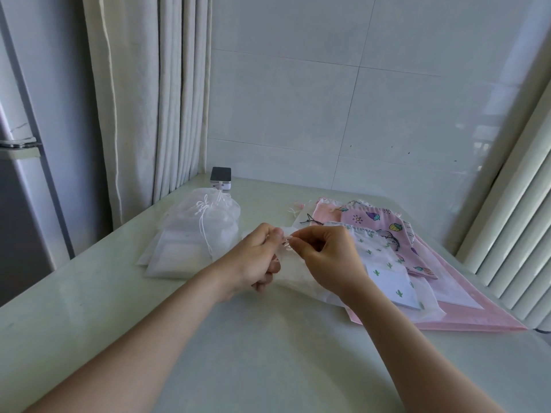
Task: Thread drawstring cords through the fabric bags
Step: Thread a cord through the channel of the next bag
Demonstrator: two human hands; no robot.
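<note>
The bag (pixel 293 277), white and sheer, is held just above the table (pixel 268 353) between both hands, in the middle of the view; the left hand (pixel 259 259) has its lower fingers curled round the bag's side and its thumb and forefinger pinching the top edge; the right hand (pixel 325 257) pinches the same edge from the other side, its remaining fingers loosely bent; a short bit of pale cord (pixel 287 247) shows between the fingertips, though whether the right hand grips the cord or only the fabric cannot be told; the table is pale green and glossy, and both forearms reach over it; to the left lies a mesh pouch (pixel 208 216), drawn shut with a white string (pixel 202 225) and holding white pieces, resting on flat white packets (pixel 171 259); to the right is a pile of flat bags, partly under the right wrist: a cactus bag (pixel 386 265) on top, a fruit bag (pixel 377 222) behind it, a large pink bag (pixel 477 318) beneath; a black cord (pixel 311 220) lies at the pile's far edge; a small device (pixel 220 177), black on top and white below, stands at the table's back; behind are a tiled wall (pixel 328 99), a cream curtain (pixel 149 99), a fridge (pixel 21 180) at far left and a ribbed white radiator (pixel 521 234) at right.
</note>
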